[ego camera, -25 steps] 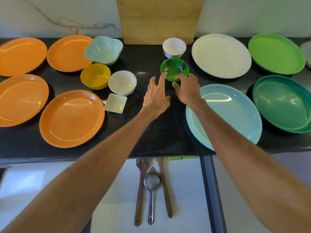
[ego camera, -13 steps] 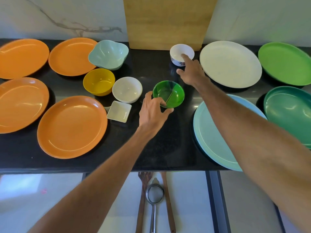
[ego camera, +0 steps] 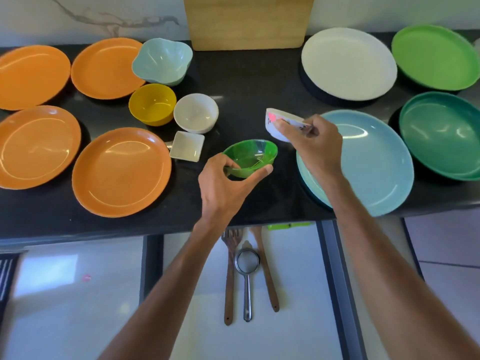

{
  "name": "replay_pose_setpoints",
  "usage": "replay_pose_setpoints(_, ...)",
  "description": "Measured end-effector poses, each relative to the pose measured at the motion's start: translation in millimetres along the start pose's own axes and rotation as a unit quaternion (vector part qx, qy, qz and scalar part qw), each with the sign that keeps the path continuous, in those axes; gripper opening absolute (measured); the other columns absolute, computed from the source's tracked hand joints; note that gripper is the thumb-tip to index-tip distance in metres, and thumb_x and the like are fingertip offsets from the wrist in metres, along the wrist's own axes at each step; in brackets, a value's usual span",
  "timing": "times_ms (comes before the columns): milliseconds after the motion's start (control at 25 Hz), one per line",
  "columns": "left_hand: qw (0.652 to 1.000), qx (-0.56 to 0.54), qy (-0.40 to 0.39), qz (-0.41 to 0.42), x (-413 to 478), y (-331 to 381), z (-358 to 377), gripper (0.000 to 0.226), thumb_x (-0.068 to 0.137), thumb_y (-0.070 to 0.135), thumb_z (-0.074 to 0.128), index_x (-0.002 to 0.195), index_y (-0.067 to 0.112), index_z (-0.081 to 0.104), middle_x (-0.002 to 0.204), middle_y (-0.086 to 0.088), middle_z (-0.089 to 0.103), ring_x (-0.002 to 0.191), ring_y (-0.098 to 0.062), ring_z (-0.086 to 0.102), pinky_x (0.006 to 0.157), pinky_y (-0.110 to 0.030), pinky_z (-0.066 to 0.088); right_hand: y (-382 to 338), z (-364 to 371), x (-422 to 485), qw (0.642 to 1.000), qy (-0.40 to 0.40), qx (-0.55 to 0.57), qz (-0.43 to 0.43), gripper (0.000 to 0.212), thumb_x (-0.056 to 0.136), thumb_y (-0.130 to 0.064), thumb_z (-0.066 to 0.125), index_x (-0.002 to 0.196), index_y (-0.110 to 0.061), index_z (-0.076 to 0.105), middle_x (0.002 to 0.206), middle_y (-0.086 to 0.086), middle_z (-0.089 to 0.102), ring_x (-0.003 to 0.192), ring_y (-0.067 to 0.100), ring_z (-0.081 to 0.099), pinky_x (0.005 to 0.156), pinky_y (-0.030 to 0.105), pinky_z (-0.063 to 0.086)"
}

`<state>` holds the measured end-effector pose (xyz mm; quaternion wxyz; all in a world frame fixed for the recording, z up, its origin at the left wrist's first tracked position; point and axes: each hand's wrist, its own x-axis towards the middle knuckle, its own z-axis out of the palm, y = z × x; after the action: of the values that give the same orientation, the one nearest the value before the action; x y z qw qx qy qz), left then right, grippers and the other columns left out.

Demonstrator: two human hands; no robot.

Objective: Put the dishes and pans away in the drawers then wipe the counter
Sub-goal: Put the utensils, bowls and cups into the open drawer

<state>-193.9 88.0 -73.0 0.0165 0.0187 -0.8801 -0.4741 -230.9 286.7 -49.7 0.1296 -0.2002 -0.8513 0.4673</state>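
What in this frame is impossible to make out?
Head view:
Print on the small white bowl: motion-blurred, partly covered by the right hand.
Pale object at far right: cut off by the frame edge.
Green item in the open drawer: mostly hidden under the counter.

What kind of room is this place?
Probably a home kitchen. A black counter is covered with plates and bowls, a wooden cutting board leans on the wall, and an open drawer below holds wooden utensils and a strainer.
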Motion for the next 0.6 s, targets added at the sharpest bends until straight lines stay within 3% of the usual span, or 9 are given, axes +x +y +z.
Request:
replay_pose_setpoints(80,0.999,-0.026,-0.024,-0.04,-34,9,-14,0.067,0.058,0.082,0.077,0.081,0.022,0.059,0.094,0.014,0.068,0.091,-0.001,0.067,0.067,-0.024,0.059,10,-27,-46,0.997,-0.014,0.059,0.04,0.048,0.079,-0.056,0.082,0.067,-0.02,0.053,0.064,-0.006,0.057,0.062,0.005,0.054,0.056,0.017,0.043)
replay_pose_setpoints(160,0.994,-0.063,-0.065,-0.057,-69,12,-24,0.072,0.054,0.081,0.079,0.08,0.017,0.057,0.093,0.011,0.07,0.088,-0.007,0.07,0.064,-0.037,0.061,25,-52,-90,0.987,-0.031,0.134,0.077,0.046,0.077,-0.05,0.086,0.081,-0.014,0.059,0.079,0.002,0.066,0.081,0.017,0.067,0.068,0.039,0.057)
replay_pose_setpoints(200,0.99,-0.084,-0.092,-0.061,-85,12,-27,0.074,0.053,0.078,0.082,0.081,0.015,0.055,0.093,0.008,0.071,0.088,-0.012,0.071,0.063,-0.042,0.061,33,-65,-111,0.979,-0.036,0.177,0.094,0.046,0.075,-0.045,0.088,0.088,-0.013,0.059,0.088,0.003,0.067,0.09,0.02,0.07,0.072,0.043,0.061)
replay_pose_setpoints(280,0.977,-0.128,-0.152,-0.077,-114,11,-29,0.073,0.054,0.069,0.089,0.086,0.015,0.053,0.097,0.006,0.071,0.093,-0.012,0.072,0.069,-0.044,0.063,52,-89,-150,0.956,-0.034,0.258,0.138,0.053,0.07,-0.035,0.09,0.106,-0.012,0.058,0.107,0.0,0.07,0.106,0.019,0.072,0.077,0.041,0.063)
replay_pose_setpoints(400,0.951,-0.177,-0.233,-0.1,-150,10,-24,0.07,0.057,0.049,0.096,0.106,0.018,0.055,0.108,0.013,0.068,0.105,-0.008,0.07,0.084,-0.035,0.062,84,-111,-198,0.916,-0.026,0.324,0.234,0.073,0.073,-0.021,0.084,0.139,-0.012,0.052,0.13,0.011,0.066,0.117,0.029,0.069,0.08,0.039,0.064)
replay_pose_setpoints(520,0.919,-0.233,-0.295,-0.122,-173,2,-6,0.075,0.067,0.023,0.096,0.125,0.017,0.049,0.117,0.001,0.066,0.113,-0.021,0.068,0.091,-0.037,0.06,112,-114,-236,0.848,-0.023,0.436,0.3,0.071,0.079,-0.021,0.077,0.142,-0.003,0.051,0.128,0.018,0.066,0.119,0.036,0.067,0.082,0.04,0.063)
replay_pose_setpoints(600,0.893,-0.273,-0.323,-0.156,-183,-7,9,0.083,0.069,0.025,0.094,0.135,0.021,0.044,0.125,-0.011,0.059,0.117,-0.029,0.064,0.093,-0.043,0.059,125,-109,-253,0.821,-0.029,0.475,0.316,0.075,0.074,-0.032,0.083,0.136,0.001,0.055,0.127,0.018,0.067,0.119,0.035,0.065,0.084,0.039,0.062)
